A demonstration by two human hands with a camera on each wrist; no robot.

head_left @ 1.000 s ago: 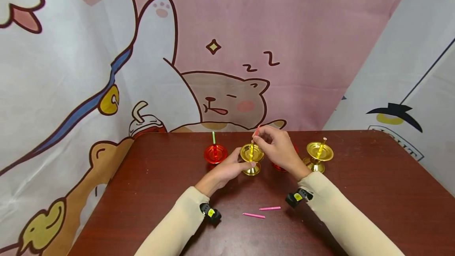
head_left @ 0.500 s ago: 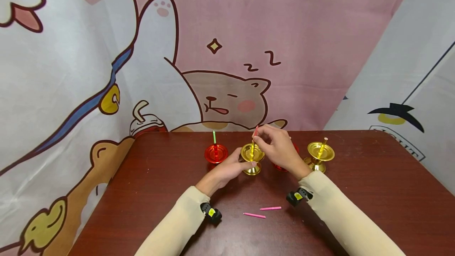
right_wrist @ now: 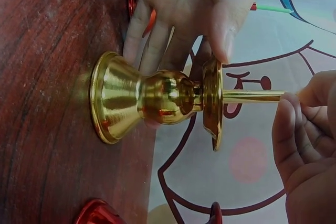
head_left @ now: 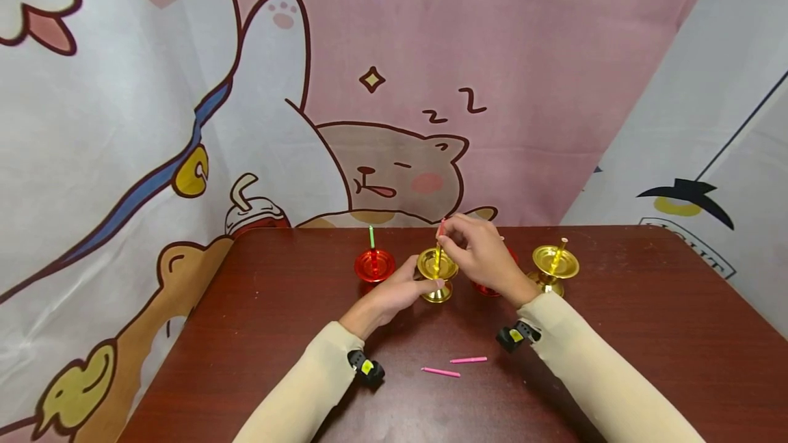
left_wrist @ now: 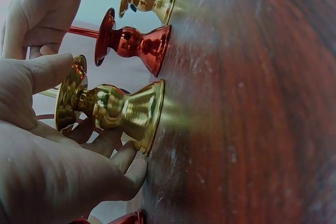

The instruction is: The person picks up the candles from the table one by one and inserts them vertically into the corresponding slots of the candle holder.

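A gold candle holder [head_left: 438, 290] stands upright on the table, a thin tube rising from its dish. My left hand [head_left: 397, 290] holds it from the left; in the left wrist view, the thumb lies at the dish rim and the fingers reach behind the body and foot. Above it, my right hand [head_left: 481, 251] pinches a thin pink-red candle [head_left: 442, 227] at the tube's top. In the right wrist view, fingertips cover the top of the gold tube [right_wrist: 252, 96], so the candle's lower end is hidden.
A red candle holder [head_left: 374, 266] with a green candle [head_left: 371, 236] stands to the left. Another red holder [left_wrist: 134, 43] is partly behind my right hand, and a second gold holder [head_left: 554, 262] is at right. Two pink candles [head_left: 440, 372] lie in front. A printed cloth hangs behind.
The right hand and the candle have shifted very slightly, the candle looking more upright over the tube. The left hand keeps its hold on the gold holder.
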